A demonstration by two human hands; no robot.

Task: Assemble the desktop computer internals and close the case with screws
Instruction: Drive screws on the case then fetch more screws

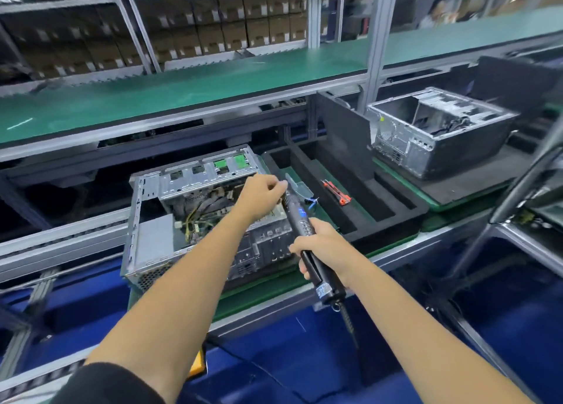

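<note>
An open desktop case (158,221) lies on its side on the conveyor, with yellow and black cables and a grey power supply showing inside. My right hand (323,248) grips a black electric screwdriver (300,221) whose tip points up and left toward the case's upper right corner. My left hand (263,193) is over that corner with its fingers curled at the screwdriver's tip; whether they pinch a screw is too small to tell.
A black foam tray (365,202) right of the case holds a red utility knife (336,192). A second open case (438,129) stands further right. A green shelf (182,93) runs above, with boxes on racks behind. The screwdriver's cable hangs down at the front.
</note>
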